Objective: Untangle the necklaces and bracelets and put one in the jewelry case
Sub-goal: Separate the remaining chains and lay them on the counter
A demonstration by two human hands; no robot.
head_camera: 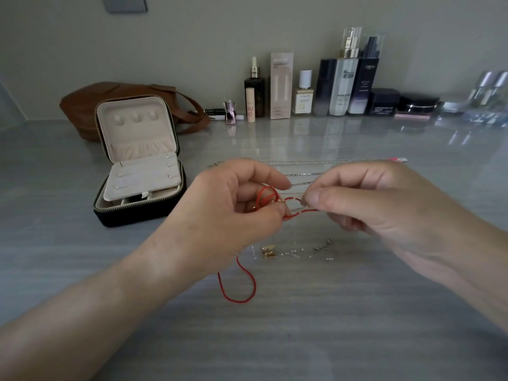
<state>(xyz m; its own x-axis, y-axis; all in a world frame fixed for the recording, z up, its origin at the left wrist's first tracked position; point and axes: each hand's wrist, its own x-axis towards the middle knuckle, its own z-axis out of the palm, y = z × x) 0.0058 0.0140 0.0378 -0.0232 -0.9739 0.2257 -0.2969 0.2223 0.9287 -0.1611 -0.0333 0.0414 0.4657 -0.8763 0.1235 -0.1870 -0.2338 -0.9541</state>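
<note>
Above the middle of the table, my left hand (236, 199) and my right hand (365, 199) both pinch a red cord bracelet (248, 295). Its coils bunch between my fingertips and one loop hangs down onto the table. A thin chain with a gold pendant (268, 251) lies on the table just below my hands. Silver chains (302, 161) stretch across the table behind my hands. The jewelry case (137, 171) stands open at the left, its cream lining and lid pocket showing.
A brown leather bag (90, 105) sits behind the case. Several cosmetic bottles and jars (338, 89) line the back wall. A pink tag (397, 160) lies at the right end of the silver chains.
</note>
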